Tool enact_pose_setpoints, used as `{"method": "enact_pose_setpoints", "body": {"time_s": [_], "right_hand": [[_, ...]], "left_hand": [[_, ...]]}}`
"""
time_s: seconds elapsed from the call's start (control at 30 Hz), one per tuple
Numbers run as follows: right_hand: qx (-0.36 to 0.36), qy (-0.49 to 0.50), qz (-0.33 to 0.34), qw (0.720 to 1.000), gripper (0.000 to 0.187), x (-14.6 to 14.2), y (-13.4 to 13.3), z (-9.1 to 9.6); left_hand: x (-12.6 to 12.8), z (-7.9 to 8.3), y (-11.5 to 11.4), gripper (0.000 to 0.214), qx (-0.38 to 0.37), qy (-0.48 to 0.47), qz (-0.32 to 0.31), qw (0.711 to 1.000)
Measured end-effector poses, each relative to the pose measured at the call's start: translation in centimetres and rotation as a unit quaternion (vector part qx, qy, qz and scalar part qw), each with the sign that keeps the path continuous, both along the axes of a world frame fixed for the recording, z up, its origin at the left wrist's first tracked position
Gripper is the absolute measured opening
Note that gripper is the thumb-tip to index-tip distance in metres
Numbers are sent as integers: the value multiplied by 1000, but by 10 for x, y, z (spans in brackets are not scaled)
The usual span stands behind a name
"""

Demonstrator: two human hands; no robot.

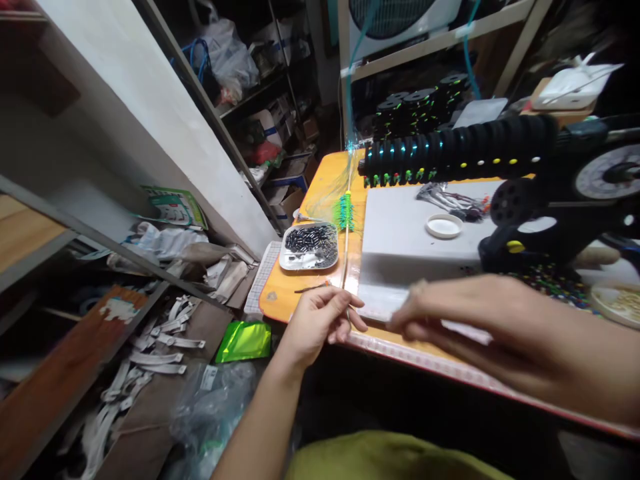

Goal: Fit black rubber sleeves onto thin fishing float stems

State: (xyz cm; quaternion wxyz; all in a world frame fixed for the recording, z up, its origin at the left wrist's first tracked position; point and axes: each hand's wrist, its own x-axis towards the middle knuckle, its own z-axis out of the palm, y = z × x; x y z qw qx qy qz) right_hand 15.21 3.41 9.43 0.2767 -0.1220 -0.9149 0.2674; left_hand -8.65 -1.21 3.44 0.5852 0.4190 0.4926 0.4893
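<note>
My left hand [325, 315] is at the table's front edge, thumb and index finger pinched together. Something small and thin shows by its fingertips, too fine to name. Just beyond these fingers is the lower end of a thin upright rod [347, 250], which carries a cluster of bright green pieces [344, 212]. To the right, my right hand [450, 310] is blurred by motion, its fingers drawn together over the front of a white box [400, 223]; whatever is between them is hidden. A white tray [309, 265] of small dark tube-shaped parts lies beyond my left hand.
On the right stands a black machine-like rack of spools [460, 150]. A round white lid [444, 226] and a bundle of grey wired pieces [453, 200] rest on the white box. Scattered colored beads [550, 283] lie near a dish [617, 303]. Cluttered shelves [280, 127] stand behind.
</note>
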Motion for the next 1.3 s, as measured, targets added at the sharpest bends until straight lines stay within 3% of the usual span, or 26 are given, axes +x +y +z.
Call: {"method": "enact_pose_setpoints", "body": {"time_s": [0.07,0.13,0.27,0.37,0.5,0.63,0.7,0.77,0.83,0.9,0.97,1.07,1.23,1.3], "right_hand": [[116,42,-8,992,20,-18,22,18],[210,56,-22,976,23,-34,38,23],[346,54,0,937,33,-56,53,10],[389,42,32,920,35,-68,56,-3],[384,19,73,920,35,-73,57,-10],[371,17,76,925,35,-63,57,-13],[356,34,61,932,32,-57,59,-17],[329,57,30,942,27,-54,60,-23],[291,73,-2,954,24,-53,61,-29],[252,83,-25,964,23,-53,61,-33],[222,94,-32,970,23,-53,60,-35],[193,103,-20,976,22,-53,58,-34],[164,136,2,977,17,-55,49,-35],[148,164,1,975,16,-57,45,-34]], "left_hand": [[-1,-1,-6,47,3,34,6,999],[-2,-1,-12,39,7,77,16,997],[-2,2,-24,26,34,194,57,979],[-1,5,-33,21,78,284,89,952],[-2,6,-44,24,122,356,105,921],[-11,8,-46,23,140,379,116,908],[-19,10,-38,21,162,404,106,894],[-27,11,-24,19,177,467,76,863],[-34,10,-9,25,169,533,45,828],[-38,7,3,21,148,567,34,810],[-39,2,11,10,136,578,43,804],[-40,-4,16,15,139,574,70,804],[-37,1,10,15,194,503,137,831],[-27,6,5,13,212,427,183,860]]}}
